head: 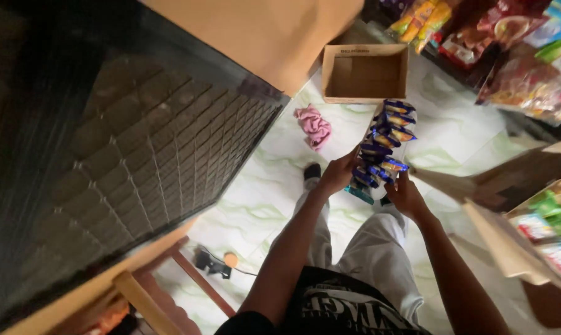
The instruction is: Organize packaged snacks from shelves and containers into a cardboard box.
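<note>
Item one: a long hanging strip of small snack packets [384,146], blue and dark purple wrappers with orange and yellow accents, held out over the pale marbled floor [454,133] in front of us. It ran from about six o'clock at our hands up toward twelve o'clock, its far end just short of the box.

Our left hand [337,175] gripped the strip's lower left edge, fingers curled around the packets. Our right hand [405,195] held the lower right edge; its fingers [399,181] pinched the bottom packets.

Item two: an open cardboard box [365,74], shallow and rectangular, sat on the floor at twelve o'clock. We saw nothing inside it but its brown base.

Item three: a crumpled pink cloth [314,126] lay on the floor at about ten o'clock from the strip, apart from the box.

Item four: a heap of bagged snacks [510,56] in red, yellow and green occupied the two o'clock corner.

Item five: a cardboard carton [541,229] at four o'clock, flaps open, held green and red packets [550,217].

Item six: a dark glass-fronted cabinet [125,149] filled the nine o'clock side, with a wooden frame [169,279] beneath it.
</note>
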